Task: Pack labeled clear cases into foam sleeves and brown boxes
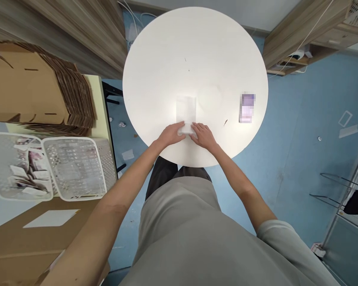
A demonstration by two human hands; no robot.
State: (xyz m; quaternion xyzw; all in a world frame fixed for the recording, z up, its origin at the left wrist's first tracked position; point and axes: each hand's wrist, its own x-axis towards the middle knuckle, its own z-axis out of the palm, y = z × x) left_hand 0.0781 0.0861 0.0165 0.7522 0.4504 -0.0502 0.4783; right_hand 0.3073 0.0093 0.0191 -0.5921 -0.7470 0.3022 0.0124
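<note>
A thin, whitish, see-through sheet (186,110) lies flat on the round white table (193,43), near its front edge. Its near end, a brighter strip, is between my two hands. My left hand (173,134) holds the left side of that end, thumb and fingers curled in around it. At the right side, my right hand (203,135) grips the same end with bent fingers. Whether the piece is plastic film or a flattened clear box I cannot tell. To the right on the table lies a small purple and pink rectangular item (247,108), blurred into blocks.
At left, stacked brown cardboard pieces (26,83) rest on a pale table. Below them stand a white basket of clear plastic pieces (76,169) and another basket of small packets (30,172). A wooden cabinet (286,51) is at the back right. Paper scraps lie on the blue floor (298,131).
</note>
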